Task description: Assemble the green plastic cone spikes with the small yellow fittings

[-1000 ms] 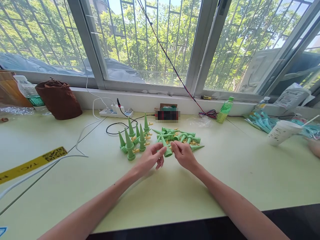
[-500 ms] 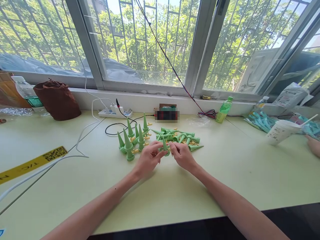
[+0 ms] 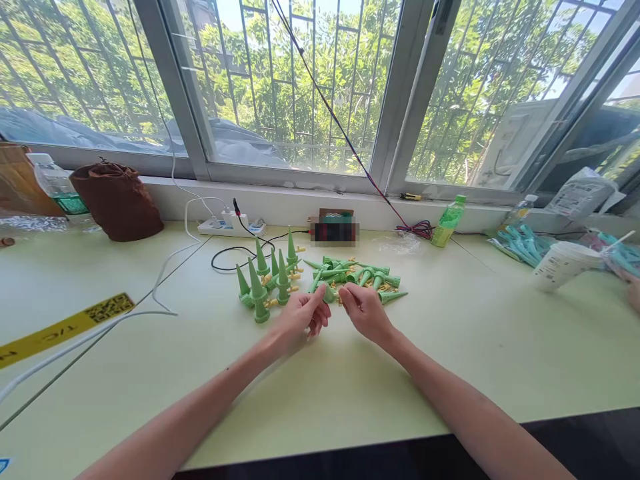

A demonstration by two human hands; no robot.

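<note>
A green plant watering spike (image 3: 329,294) with a small yellow valve is between my hands, above the table. Its cone tilts to the left, partly behind my left thumb. My left hand (image 3: 303,315) is closed with thumb and forefinger at the spike's body, the other fingers curled below. My right hand (image 3: 367,310) pinches at the yellow valve on the spike's right side; the fingertips hide most of it. Several finished-looking green spikes (image 3: 258,293) with yellow valves stand upright left of my hands. Behind my right hand lies a loose pile of green spikes (image 3: 367,273).
On the pale table (image 3: 320,400) a power strip (image 3: 210,228), a dark device (image 3: 334,230) and cables sit near the window. A brown pouch (image 3: 117,203) stands left; a green bottle (image 3: 449,221) and a white cup (image 3: 565,265) stand right. Another person's hand (image 3: 633,290) shows at the right edge.
The spike between my hands has tipped from upright to leaning left. My left hand has turned, its fingers now curled lower. My right hand has hardly moved.
</note>
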